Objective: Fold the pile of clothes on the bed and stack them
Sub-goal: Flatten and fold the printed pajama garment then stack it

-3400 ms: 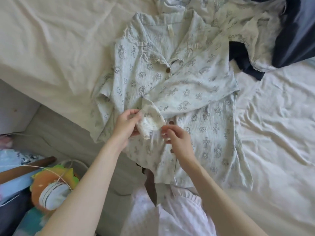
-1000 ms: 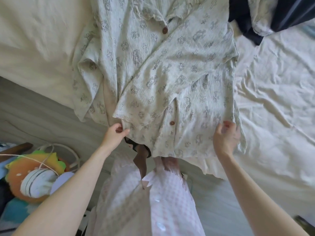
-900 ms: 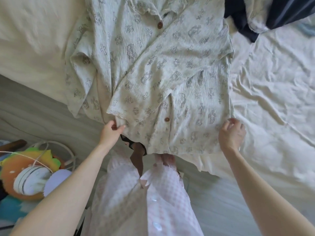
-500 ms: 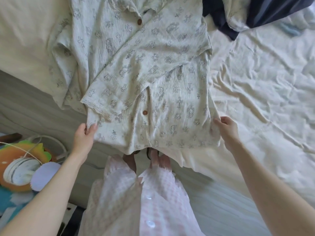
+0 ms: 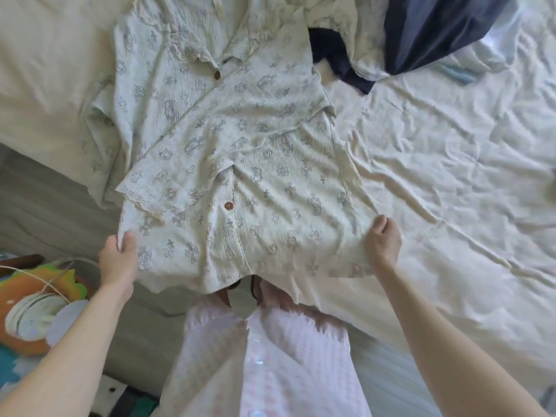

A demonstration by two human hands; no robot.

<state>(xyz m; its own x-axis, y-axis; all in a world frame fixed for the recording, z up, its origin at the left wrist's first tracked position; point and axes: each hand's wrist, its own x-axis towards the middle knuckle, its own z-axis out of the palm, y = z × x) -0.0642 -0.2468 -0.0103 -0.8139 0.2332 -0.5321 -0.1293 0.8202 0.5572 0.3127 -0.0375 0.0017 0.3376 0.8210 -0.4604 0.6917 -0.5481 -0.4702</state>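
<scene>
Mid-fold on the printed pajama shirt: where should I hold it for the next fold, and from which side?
Probably keep the two bottom corners of the printed pajama shirt, coming from the near bed edge. The left hand and right hand already pinch them, the hem hangs off the edge, and the body lies flat with collar far.

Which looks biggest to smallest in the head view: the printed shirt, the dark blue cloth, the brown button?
1. Printed shirt
2. Dark blue cloth, partly cut off by the picture's edge
3. Brown button
</scene>
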